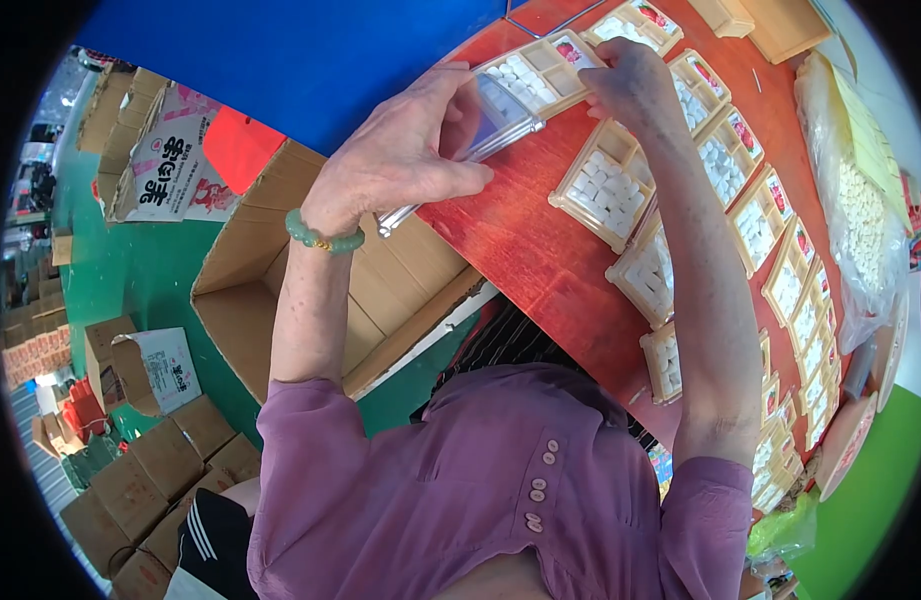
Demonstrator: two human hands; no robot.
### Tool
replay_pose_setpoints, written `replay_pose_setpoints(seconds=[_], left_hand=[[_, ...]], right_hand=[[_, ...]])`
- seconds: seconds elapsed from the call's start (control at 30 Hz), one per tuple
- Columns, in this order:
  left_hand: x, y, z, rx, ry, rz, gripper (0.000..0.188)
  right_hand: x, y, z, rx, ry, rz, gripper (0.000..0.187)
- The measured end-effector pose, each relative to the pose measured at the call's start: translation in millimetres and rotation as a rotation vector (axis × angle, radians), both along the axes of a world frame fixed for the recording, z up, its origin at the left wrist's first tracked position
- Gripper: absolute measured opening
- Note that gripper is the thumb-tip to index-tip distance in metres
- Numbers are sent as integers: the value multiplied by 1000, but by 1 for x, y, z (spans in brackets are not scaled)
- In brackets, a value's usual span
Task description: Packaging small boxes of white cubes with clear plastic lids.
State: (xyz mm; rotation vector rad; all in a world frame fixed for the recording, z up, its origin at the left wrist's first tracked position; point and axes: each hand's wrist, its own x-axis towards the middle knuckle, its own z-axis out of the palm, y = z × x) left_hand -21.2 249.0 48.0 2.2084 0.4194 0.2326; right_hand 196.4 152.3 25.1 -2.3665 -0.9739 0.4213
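My left hand [405,150], with a green bead bracelet at its wrist, is closed around a clear plastic case [502,125] at the upper middle. Against the case's far end lies a cream compartment tray [563,80] holding small white pieces and a strawberry picture. How far the tray reaches inside the case I cannot tell. The fingers of my right hand [635,85] are bent at the tray's right end and seem to pinch it; the fingertips are partly hidden. Just below, a similar tray [612,140] of white pieces rests on the red table [480,235].
Rows of filled trays [725,165] run down the table's right side. Beyond them lies a large clear bag of white pieces [860,200]. An open cardboard box [400,290] stands below my left hand, beside the table edge. A blue surface [280,60] spans the upper left.
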Motion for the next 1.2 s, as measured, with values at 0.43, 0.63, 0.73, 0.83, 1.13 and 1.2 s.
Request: replay_pose_setpoints(seconds=[0.43,0.63,0.73,0.83,1.13,1.2], left_hand=[[-30,-34,5,387,83,38,71],[-47,-40,-1,389,102,57,80],[-52,-41,-2,369,74,55,76],[-52,-39,-1,358,67,50,77],[-57,-34,1,252,22,70,78],[-58,-35,8,187,0,127,79]], right_hand=[[-34,-4,6,-59,-299,237,40],[-67,-15,10,12,-463,221,37],[-76,-22,16,98,-468,272,33],[-76,-21,9,205,-537,389,31],[-81,-17,-1,301,-295,451,34],[-84,-17,0,289,-275,443,35]])
